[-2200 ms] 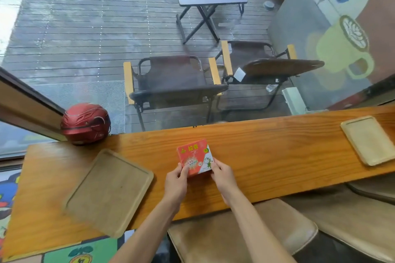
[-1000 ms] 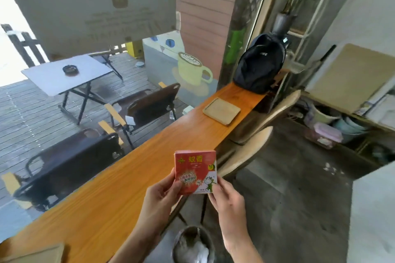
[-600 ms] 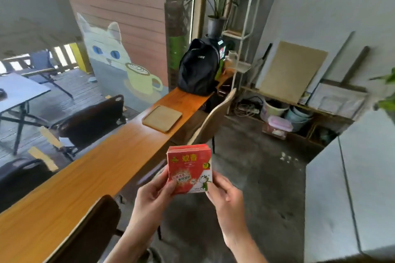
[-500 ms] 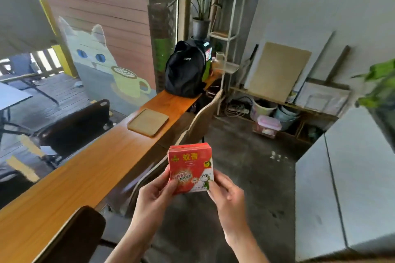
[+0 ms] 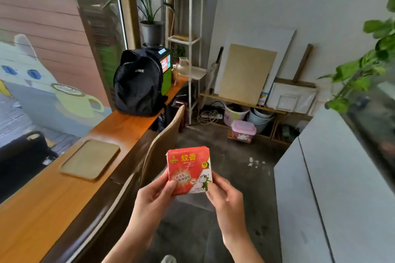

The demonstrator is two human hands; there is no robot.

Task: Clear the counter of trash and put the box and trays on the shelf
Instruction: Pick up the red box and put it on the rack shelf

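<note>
I hold a small red and white box (image 5: 189, 170) upright in front of me, above the floor. My left hand (image 5: 152, 195) pinches its lower left corner with thumb on the front. My right hand (image 5: 224, 193) pinches its lower right corner. A wooden tray (image 5: 90, 159) lies flat on the long wooden counter (image 5: 42, 205) to my left. A tall white wire shelf (image 5: 186, 40) stands at the counter's far end.
A black backpack (image 5: 139, 83) stands on the counter beyond the tray. Tan chair backs (image 5: 162, 143) line the counter's near side. A low wooden rack (image 5: 256, 107) with boards, buckets and a pink-lidded tub (image 5: 243, 131) runs along the far wall. A grey cabinet (image 5: 333, 188) is at right.
I lifted the box off the counter with both hands and turned right; the view swung from the window side along the counter toward the white shelf.
</note>
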